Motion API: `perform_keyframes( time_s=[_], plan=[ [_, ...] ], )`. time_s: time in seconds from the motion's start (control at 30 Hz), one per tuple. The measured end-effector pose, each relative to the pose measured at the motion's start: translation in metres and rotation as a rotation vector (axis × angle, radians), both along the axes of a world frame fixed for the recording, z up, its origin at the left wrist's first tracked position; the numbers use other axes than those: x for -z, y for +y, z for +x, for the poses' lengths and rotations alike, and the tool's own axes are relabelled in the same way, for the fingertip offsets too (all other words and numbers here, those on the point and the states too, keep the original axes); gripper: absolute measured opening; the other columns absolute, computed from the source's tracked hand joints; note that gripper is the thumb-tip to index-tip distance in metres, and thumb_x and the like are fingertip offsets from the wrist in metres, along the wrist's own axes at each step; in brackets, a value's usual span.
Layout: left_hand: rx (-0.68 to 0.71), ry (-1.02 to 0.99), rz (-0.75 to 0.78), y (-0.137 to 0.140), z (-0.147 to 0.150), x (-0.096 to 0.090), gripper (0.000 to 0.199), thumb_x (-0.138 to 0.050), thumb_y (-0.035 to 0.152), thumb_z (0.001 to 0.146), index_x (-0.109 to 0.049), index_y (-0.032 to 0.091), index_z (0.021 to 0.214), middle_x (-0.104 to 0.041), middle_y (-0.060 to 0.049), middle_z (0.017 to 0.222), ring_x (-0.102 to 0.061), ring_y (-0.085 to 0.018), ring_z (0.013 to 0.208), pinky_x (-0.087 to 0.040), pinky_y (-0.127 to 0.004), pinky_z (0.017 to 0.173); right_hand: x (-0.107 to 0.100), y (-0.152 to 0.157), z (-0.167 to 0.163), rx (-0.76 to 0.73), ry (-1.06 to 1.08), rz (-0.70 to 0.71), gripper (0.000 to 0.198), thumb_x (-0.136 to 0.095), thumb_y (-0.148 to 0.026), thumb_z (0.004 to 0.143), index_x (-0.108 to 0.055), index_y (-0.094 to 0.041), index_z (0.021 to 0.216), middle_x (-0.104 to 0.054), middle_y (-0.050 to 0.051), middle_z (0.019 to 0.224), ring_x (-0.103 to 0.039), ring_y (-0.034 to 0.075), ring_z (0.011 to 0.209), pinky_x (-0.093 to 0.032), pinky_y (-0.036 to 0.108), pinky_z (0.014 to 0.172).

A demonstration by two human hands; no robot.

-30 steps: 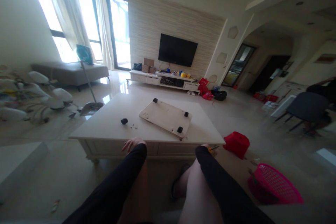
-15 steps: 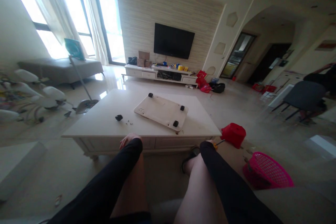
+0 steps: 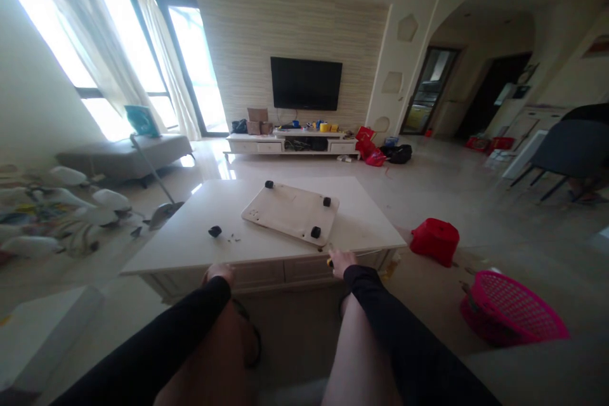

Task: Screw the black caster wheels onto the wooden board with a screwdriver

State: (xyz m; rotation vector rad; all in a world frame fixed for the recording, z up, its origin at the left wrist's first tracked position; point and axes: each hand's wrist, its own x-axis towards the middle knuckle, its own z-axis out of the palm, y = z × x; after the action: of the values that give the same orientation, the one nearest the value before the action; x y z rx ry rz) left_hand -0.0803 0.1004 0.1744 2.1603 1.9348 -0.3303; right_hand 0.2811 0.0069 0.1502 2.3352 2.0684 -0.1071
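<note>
My right hand (image 3: 343,262) is closed around a screwdriver (image 3: 330,262); a bit of its yellow and black handle shows, and its thin shaft points right. It is at the front edge of the white coffee table (image 3: 176,247). Just beyond lies a pale rectangular board (image 3: 290,212), with black caster-like feet (image 3: 315,232) at three corners. A loose black foot of similar look (image 3: 215,231) sits left of the board, beside several small screw-like pieces (image 3: 233,238). My left hand (image 3: 222,273) rests low by the table's front, holding nothing visible, its fingers loosely bent and partly hidden.
A red stool-like item (image 3: 434,241) and a pink basket (image 3: 518,307) stand on the floor at right. White bird-like figures (image 3: 111,200) and a long-handled dustpan (image 3: 164,216) are at left. Past the table is a TV cabinet (image 3: 257,147). A person sits at far right.
My right hand has moved left and forward from my knee to the table's front edge with the screwdriver. My left hand has shifted left and lower. The view has tilted; the board stays put.
</note>
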Motion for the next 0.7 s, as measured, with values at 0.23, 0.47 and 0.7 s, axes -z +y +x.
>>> perform_keyframes(
  time_s=[0.23,0.47,0.7],
  plan=[
    [0.244,-0.195,0.047,0.012,0.072,0.031,0.033,-0.063,0.028,0.101,-0.073,0.024,0.132,-0.082,-0.012,0.126,-0.076,-0.027,0.118,-0.054,-0.036,0.097,-0.005,0.046,0.016,0.12,0.362,0.539,0.024,-0.063,-0.024,0.099,-0.065,-0.014,0.121,-0.07,0.012,0.117,-0.068,0.023,0.111,-0.058,0.046,0.106],
    [0.139,-0.713,0.081,0.044,0.172,0.039,0.036,-0.082,0.036,0.091,-0.069,0.022,0.122,-0.08,-0.005,0.111,-0.075,-0.023,0.107,-0.05,-0.031,0.085,-0.024,0.108,0.03,0.365,0.746,1.137,0.038,-0.062,-0.047,0.098,-0.056,-0.02,0.123,-0.062,0.013,0.121,-0.064,0.023,0.108,-0.063,0.042,0.09],
    [0.267,-0.668,0.131,0.073,0.215,0.048,0.06,-0.088,0.048,0.086,-0.064,0.021,0.133,-0.073,-0.011,0.136,-0.075,-0.028,0.109,-0.051,-0.035,0.084,-0.025,0.114,0.023,0.33,0.943,1.22,0.043,-0.076,-0.048,0.091,-0.069,-0.023,0.126,-0.071,0.008,0.121,-0.071,0.019,0.104,-0.065,0.036,0.088]
  ],
)
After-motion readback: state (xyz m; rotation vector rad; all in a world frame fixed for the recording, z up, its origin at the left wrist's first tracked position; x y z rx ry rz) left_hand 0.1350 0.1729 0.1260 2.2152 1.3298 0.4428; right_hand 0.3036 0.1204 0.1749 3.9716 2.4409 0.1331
